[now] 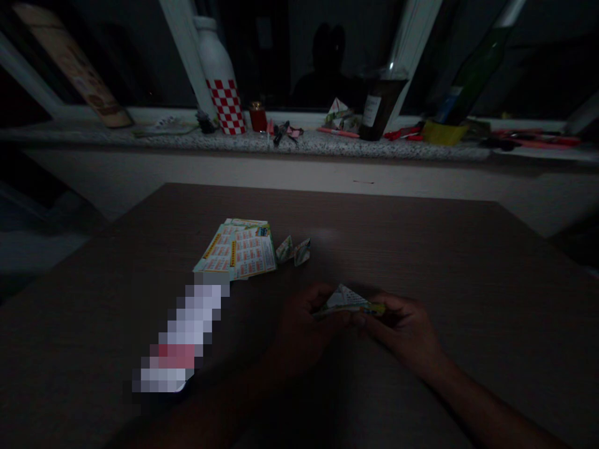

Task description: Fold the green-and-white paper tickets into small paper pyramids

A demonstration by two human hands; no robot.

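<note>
Between my two hands is a piece of folded printed paper (347,299), a triangle standing up above a flat lower band. My left hand (311,321) pinches its left side, thumb in front near the middle. On the right side, my right hand (406,324) grips the paper's end between thumb and fingers, the two thumbs nearly meeting. Beyond my left hand stand two small folded paper pieces (302,252), side by side. Next to them lies a loose stack of printed paper sheets (253,252) with rows of red figures. The room is dim, so finger details are dark.
A bright pixelated object (191,337) lies on the brown table (374,243), left of my hands. Along the granite windowsill (163,140) stand a red-checked white bottle (224,93), a small red jar (257,116), a dark cup (377,112) and a green bottle (477,68).
</note>
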